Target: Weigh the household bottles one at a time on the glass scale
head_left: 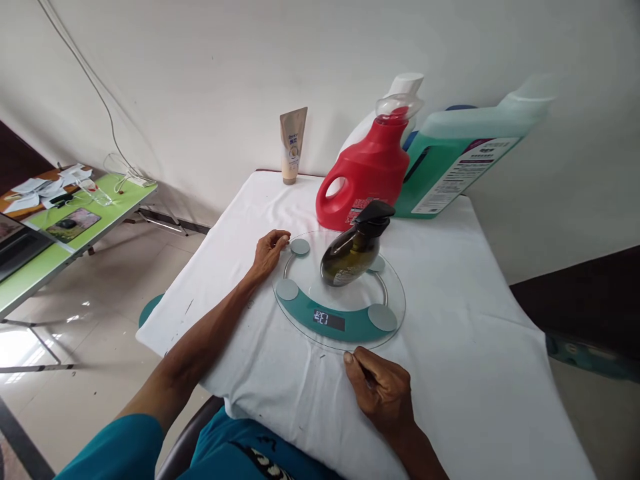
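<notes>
A round glass bathroom scale [313, 330] with a teal band and a lit display lies on the white-covered table. On its glass stands a dark olive pump bottle [345, 260] with a black pump head, looking tilted through the wide lens. My left hand [271, 255] rests at the scale's far left rim, its fingers curled and closed against the edge. At the near rim, my right hand [383, 390] is closed, with thumb and forefinger pinched at the glass edge. The undersides of both grips are hidden.
Behind the scale stand a red jug [363, 173], a green jug [450, 157] with a label, and a partly hidden white bottle. A beige tube [293, 147] stands near the wall. Leftward, a green table [117, 193] carries a laptop, papers and a mouse on a pad.
</notes>
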The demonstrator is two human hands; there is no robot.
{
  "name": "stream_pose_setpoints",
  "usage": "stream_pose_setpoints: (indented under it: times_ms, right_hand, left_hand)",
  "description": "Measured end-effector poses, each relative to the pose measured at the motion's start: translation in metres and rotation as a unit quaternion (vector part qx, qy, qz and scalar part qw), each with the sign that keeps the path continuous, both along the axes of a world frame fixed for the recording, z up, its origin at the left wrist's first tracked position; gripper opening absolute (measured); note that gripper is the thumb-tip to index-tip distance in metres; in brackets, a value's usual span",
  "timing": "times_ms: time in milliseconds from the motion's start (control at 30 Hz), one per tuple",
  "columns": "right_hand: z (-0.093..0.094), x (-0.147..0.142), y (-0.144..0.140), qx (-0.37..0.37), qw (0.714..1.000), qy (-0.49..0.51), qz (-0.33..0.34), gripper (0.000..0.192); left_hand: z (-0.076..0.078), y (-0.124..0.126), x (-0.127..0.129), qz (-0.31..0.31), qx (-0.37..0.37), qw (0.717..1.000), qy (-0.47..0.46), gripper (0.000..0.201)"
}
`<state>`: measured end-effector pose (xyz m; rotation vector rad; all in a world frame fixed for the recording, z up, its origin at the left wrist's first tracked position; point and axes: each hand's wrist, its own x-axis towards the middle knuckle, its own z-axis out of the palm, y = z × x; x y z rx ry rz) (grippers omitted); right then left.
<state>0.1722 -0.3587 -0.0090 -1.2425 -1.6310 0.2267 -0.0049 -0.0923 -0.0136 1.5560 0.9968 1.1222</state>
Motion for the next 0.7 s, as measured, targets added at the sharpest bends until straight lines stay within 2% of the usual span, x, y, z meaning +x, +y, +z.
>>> stream_pose_setpoints:
  times_ms: [267,700]
  right_hand:
    - [0.0021,-0.0011,0.0007,-0.016,0.999,-0.005,0.030,0.041]
    - [0.0019,-0.0023,0.0005,-0.019,0.999,-0.036,0.020,0.040]
  left_hand:
    - [-0.0008,-0.0010,0.0005,0.001,0.004,1.000,0.016,0.031]
    - [0.0007,-0.0014,0.0014,0.001,0.004,1.000,0.020,0.028]
